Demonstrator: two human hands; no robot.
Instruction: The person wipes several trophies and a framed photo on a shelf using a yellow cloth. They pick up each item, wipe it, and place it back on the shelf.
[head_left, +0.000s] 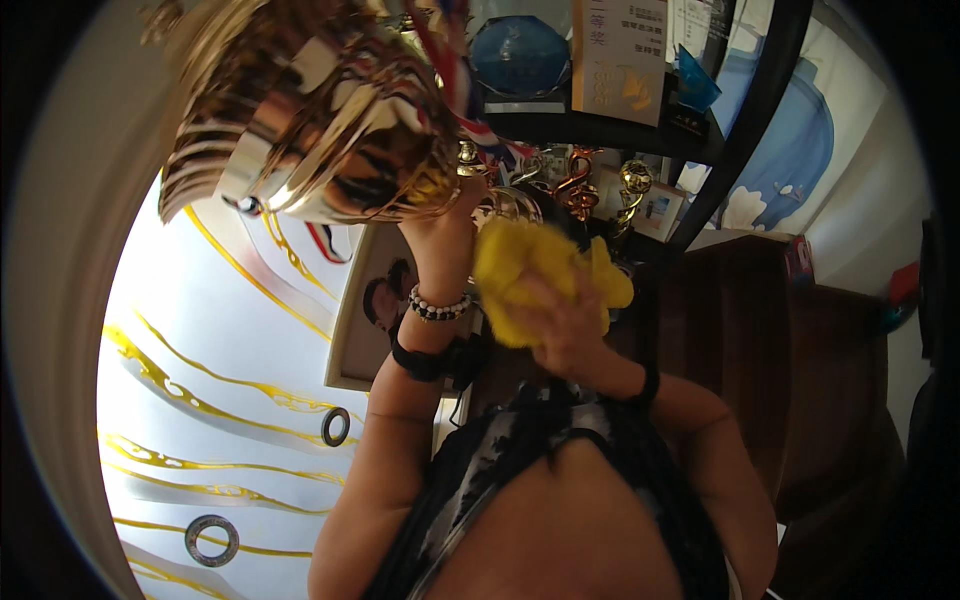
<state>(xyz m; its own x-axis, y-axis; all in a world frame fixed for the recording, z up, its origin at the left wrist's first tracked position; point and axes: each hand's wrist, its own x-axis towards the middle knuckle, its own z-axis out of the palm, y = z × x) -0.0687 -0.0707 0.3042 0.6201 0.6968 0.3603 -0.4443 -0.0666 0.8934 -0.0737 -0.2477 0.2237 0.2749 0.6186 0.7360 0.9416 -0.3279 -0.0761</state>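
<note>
A large shiny gold trophy cup (337, 142) fills the upper left, tilted, with a red, white and blue ribbon (459, 67) hanging along its right side. My left hand (442, 225) grips it low down, near its stem; the fingers are mostly hidden by the cup. A beaded bracelet and a black band circle that wrist. My right hand (574, 326) is closed around a bunched yellow cloth (517, 262), blurred by motion. The cloth is just right of my left wrist, in front of another rounded metallic trophy (510, 206) that it partly covers.
Dark shelving (739, 142) holds a blue plaque (519, 56), an award board (619, 60) with writing, and smaller trophies (634, 187). A framed photo (360, 352) stands behind my left forearm. Patterned curtain (225, 420) hangs at left; dark wooden stairs (750, 337) lie at right.
</note>
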